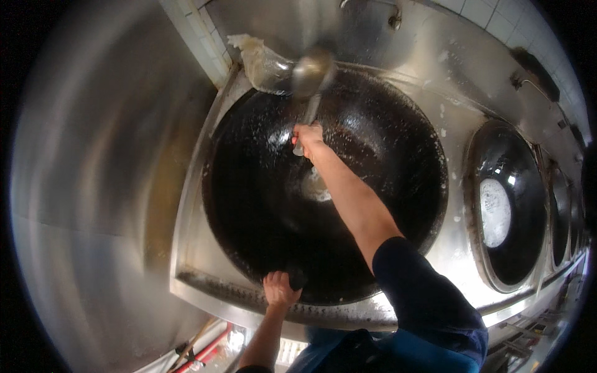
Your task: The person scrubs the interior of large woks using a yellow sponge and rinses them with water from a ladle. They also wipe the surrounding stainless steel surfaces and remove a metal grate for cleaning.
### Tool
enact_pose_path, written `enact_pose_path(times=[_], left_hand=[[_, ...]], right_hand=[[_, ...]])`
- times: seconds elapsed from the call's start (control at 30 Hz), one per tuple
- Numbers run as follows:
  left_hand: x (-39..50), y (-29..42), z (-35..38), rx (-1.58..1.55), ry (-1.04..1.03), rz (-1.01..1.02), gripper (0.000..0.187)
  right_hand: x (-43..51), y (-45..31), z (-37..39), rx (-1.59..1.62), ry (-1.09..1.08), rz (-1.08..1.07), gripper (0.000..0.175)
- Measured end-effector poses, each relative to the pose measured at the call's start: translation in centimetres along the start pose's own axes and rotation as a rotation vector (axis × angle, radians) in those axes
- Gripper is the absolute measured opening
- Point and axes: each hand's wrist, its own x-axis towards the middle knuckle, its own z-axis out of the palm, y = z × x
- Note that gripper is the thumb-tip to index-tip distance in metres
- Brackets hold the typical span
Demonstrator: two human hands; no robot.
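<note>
A large dark wok [261, 186] is set into a stainless steel range, with a little foamy liquid [317, 186] at its bottom. Over the wok, my right hand [308, 137] grips the handle of a metal ladle, whose blurred bowl [311, 72] is up at the far rim. From beside that bowl, a sheet of whitish liquid [261, 67] splashes out to the left. My left hand [280, 288] rests at the near rim, its fingers curled beside a small dark object [297, 279]; whether it holds that object or the rim is unclear.
Further woks stand in a row at the right, the nearest [517, 242] holding foamy liquid [495, 213]. A steel panel [102, 186] rises at the left. Behind the range are a steel backsplash [373, 37] and a tap [394, 21]. A perforated steel gutter [336, 314] runs along the front.
</note>
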Motion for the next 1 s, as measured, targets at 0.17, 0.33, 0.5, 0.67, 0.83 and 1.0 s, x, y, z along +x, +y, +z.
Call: enact_pose_path(times=[0.17,0.33,0.5,0.67,0.83,1.0], left_hand=[[-0.4,-0.2,1.0,-0.024,0.021,0.023,0.046],[-0.4,0.2,0.7,0.042,-0.11,-0.042,0.059],[-0.5,0.6,-0.5,0.001,-0.133,-0.05,0.057],[-0.7,0.3,-0.4,0.033,-0.111,-0.042,0.06],[-0.3,0.2,0.7,0.016,-0.19,-0.084,0.062],[-0.4,-0.1,1.3,0.002,-0.037,-0.009,0.055]], right_hand=[[-1.4,-10.6,-5.5,0.423,-0.386,0.048,0.013],[-8.1,-15.9,-10.6,0.96,-1.133,0.324,0.02],[-15.9,-14.8,-21.6,1.119,-1.218,0.222,0.03],[-17.1,-11.2,-32.9,0.596,-0.484,-0.059,0.025],[-17.8,-3.5,-40.8,-0.101,-0.01,0.158,0.032],[-12.9,2.6,-42.2,-1.059,0.164,0.056,0.04]])
